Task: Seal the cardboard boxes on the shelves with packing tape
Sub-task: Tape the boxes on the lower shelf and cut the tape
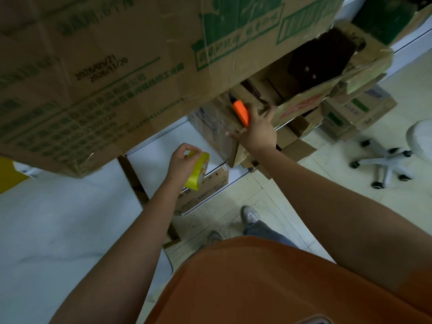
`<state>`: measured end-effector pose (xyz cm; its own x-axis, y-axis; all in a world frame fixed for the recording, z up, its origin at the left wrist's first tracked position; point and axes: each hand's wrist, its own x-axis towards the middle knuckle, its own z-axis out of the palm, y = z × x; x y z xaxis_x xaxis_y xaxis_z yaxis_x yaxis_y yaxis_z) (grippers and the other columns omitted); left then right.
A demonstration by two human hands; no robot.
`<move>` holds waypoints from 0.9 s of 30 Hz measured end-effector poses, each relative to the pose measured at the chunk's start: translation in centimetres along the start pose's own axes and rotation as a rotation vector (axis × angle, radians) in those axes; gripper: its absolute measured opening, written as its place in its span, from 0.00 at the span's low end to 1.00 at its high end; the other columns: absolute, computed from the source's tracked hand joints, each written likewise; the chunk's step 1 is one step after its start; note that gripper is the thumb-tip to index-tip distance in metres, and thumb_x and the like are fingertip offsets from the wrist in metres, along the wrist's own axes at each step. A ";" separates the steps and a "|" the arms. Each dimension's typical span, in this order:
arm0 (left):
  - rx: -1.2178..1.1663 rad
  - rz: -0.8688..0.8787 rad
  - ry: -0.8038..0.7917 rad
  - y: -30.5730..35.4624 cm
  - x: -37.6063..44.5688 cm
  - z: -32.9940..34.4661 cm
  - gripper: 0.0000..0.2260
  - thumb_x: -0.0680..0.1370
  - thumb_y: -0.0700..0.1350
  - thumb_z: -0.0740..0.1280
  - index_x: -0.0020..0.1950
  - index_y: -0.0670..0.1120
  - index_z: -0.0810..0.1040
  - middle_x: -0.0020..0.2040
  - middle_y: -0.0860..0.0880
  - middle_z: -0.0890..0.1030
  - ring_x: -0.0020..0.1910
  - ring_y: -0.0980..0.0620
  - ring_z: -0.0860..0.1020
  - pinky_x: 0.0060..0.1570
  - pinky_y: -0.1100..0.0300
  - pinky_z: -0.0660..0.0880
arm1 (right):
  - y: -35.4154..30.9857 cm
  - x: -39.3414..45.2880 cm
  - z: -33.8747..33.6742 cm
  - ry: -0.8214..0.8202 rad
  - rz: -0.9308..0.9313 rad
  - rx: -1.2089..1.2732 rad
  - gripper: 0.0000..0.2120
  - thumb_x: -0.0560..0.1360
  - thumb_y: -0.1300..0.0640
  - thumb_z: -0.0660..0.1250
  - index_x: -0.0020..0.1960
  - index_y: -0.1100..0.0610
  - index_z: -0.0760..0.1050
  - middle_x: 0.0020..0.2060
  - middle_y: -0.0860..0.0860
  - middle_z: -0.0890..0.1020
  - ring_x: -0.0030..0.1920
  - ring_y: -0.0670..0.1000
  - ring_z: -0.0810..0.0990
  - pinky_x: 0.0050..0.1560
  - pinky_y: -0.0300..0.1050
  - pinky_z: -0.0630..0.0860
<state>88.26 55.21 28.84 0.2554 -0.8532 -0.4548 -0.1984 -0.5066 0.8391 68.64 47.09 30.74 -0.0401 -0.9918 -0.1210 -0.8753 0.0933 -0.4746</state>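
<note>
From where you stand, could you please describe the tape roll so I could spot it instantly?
Look below the big green-printed cardboard box overhanging at upper left. Beneath its edge, the left hand grips the tape roll, the only yellow-green ring among brown cartons.

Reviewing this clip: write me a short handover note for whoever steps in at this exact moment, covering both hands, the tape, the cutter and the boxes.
Left hand: grips the yellow tape roll, held in the air in front of the shelves.
Right hand: holds the orange cutter, fingers spread against a lower cardboard box.
Boxes: large green-printed box on the upper shelf; behind the right hand an open box with its flaps up.
Done: the lower box shows glossy film, possibly tape; I cannot confirm any seal.
Left: close and tape the open box, then check the others.
</note>
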 end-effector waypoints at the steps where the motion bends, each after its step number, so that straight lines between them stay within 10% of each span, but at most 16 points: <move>1: -0.007 -0.011 0.011 -0.2 -0.3 -0.2 0.04 0.80 0.45 0.69 0.46 0.51 0.77 0.55 0.45 0.78 0.48 0.49 0.76 0.38 0.60 0.71 | -0.2 -0.3 0.2 -0.004 -0.002 0.008 0.47 0.64 0.28 0.71 0.75 0.46 0.57 0.77 0.62 0.49 0.51 0.65 0.80 0.46 0.52 0.79; 10: -0.023 0.012 0.104 0.2 -2.5 -2.3 0.04 0.78 0.46 0.70 0.44 0.52 0.78 0.55 0.46 0.80 0.50 0.48 0.79 0.44 0.58 0.75 | -0.7 -0.5 -0.6 -0.043 -0.025 -0.021 0.48 0.65 0.40 0.78 0.75 0.49 0.54 0.72 0.62 0.57 0.45 0.57 0.76 0.39 0.49 0.78; 16: -0.018 0.012 0.306 0.2 -4.1 -7.7 0.03 0.78 0.44 0.70 0.49 0.47 0.78 0.48 0.47 0.80 0.26 0.62 0.79 0.24 0.69 0.72 | 2.5 0.0 -3.7 -0.265 -0.447 -0.437 0.55 0.66 0.41 0.77 0.79 0.49 0.45 0.73 0.61 0.57 0.56 0.64 0.78 0.50 0.58 0.80; 19: 0.079 -0.062 0.418 -1.3 -5.9 -10.8 0.06 0.76 0.46 0.70 0.51 0.46 0.80 0.50 0.43 0.83 0.36 0.54 0.83 0.37 0.61 0.79 | 2.2 1.2 -4.6 -0.303 -0.538 -0.551 0.57 0.66 0.42 0.77 0.80 0.51 0.41 0.76 0.60 0.53 0.59 0.66 0.77 0.54 0.60 0.78; 23: 0.107 -0.117 0.511 -2.1 -8.0 -13.2 0.08 0.78 0.46 0.70 0.53 0.44 0.77 0.38 0.45 0.81 0.24 0.61 0.79 0.28 0.67 0.76 | 0.3 3.6 -4.2 -0.305 -0.695 -0.634 0.54 0.70 0.46 0.76 0.80 0.50 0.40 0.78 0.59 0.49 0.58 0.67 0.78 0.53 0.58 0.78; 27: 0.150 -0.102 0.505 -1.3 -7.1 -14.2 0.23 0.70 0.61 0.75 0.55 0.48 0.76 0.49 0.46 0.85 0.41 0.48 0.85 0.44 0.53 0.81 | -1.5 4.8 -3.8 -0.283 -0.792 -0.647 0.51 0.74 0.54 0.72 0.79 0.44 0.36 0.79 0.55 0.40 0.54 0.67 0.80 0.46 0.54 0.79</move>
<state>100.20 63.68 35.19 0.6969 -0.6514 -0.3002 -0.2724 -0.6275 0.7294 67.94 41.88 34.19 0.6946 -0.6854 -0.2186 -0.6959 -0.7172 0.0374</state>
